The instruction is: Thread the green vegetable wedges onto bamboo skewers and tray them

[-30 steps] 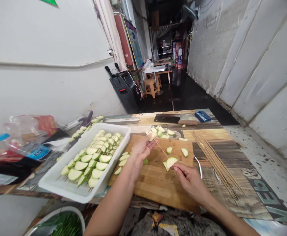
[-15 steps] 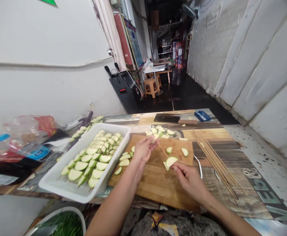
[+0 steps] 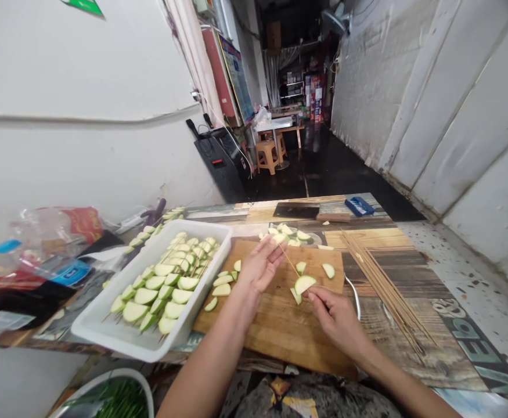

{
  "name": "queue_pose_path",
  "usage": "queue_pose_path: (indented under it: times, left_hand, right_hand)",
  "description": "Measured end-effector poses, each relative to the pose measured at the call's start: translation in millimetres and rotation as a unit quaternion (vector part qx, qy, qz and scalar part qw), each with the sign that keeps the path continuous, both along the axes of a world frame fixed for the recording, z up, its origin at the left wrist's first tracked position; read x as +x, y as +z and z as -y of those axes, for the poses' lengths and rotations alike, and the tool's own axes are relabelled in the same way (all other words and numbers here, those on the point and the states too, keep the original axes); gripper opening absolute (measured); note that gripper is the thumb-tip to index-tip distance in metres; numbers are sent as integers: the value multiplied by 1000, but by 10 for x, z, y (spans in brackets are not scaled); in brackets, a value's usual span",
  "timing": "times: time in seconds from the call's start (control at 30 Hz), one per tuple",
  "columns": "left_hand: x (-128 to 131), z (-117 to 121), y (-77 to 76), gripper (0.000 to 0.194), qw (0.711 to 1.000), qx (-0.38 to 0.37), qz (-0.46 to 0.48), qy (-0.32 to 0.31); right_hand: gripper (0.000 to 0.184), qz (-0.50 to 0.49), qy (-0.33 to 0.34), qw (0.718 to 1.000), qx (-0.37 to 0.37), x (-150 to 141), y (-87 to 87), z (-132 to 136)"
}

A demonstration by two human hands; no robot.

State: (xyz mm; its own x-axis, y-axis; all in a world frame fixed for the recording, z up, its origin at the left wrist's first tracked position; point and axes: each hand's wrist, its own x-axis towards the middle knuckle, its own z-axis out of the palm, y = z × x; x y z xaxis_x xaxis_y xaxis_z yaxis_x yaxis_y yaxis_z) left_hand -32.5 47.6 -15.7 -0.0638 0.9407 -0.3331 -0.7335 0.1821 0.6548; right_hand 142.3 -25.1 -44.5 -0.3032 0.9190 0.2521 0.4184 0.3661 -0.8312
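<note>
My right hand (image 3: 336, 316) pinches the near end of a thin bamboo skewer (image 3: 289, 260) over the wooden cutting board (image 3: 280, 325); two pale green vegetable slices (image 3: 302, 284) are threaded on it just above my fingers. My left hand (image 3: 260, 267) is at the skewer's far tip, fingers pinched on another slice (image 3: 279, 237). Loose slices (image 3: 222, 283) lie on the board's left side, two more (image 3: 327, 270) to the right, and a small heap (image 3: 292, 232) sits at its far edge.
A white tray (image 3: 105, 331) full of skewered slices stands left of the board. Several bare skewers (image 3: 384, 284) lie to the right. A cleaver (image 3: 306, 211) and a blue object (image 3: 358, 205) lie at the table's far edge. Plastic bags (image 3: 49, 244) clutter the left; a bowl of greens (image 3: 114, 397) sits below.
My left hand has slid a little toward me along the skewer's far end. My right hand holds its place with the threaded slices.
</note>
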Motion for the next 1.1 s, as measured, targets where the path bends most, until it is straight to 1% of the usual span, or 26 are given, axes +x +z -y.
queue_pose_path:
  times: [0.1, 0.17, 0.4, 0.5, 0.63, 0.87, 1.1]
  left_hand:
    - [33, -23, -20, 11, 1000, 1, 8, 14]
    - [29, -34, -19, 7, 1000, 5, 8, 15]
    - [-14, 6, 87, 9, 999, -3, -32, 19]
    - [-4, 30, 107, 12, 998, 1, -54, 24]
    - [6, 35, 96, 12, 997, 10, -72, 26]
    - [19, 37, 60, 9, 998, 9, -68, 11]
    - [64, 59, 9, 8, 998, -8, -54, 19]
  right_hand:
    - [25, 10, -2, 1000, 5, 8, 23, 18]
    - [26, 12, -1, 1000, 4, 15, 37, 32]
    - [26, 12, -4, 1000, -9, 32, 46, 62]
    - [27, 20, -4, 1000, -13, 39, 55, 71]
    - [27, 26, 0, 1000, -12, 40, 82, 67]
    - [27, 27, 8, 1000, -13, 20, 125, 48]
    - [28, 21, 0, 999, -26, 22, 97, 38]
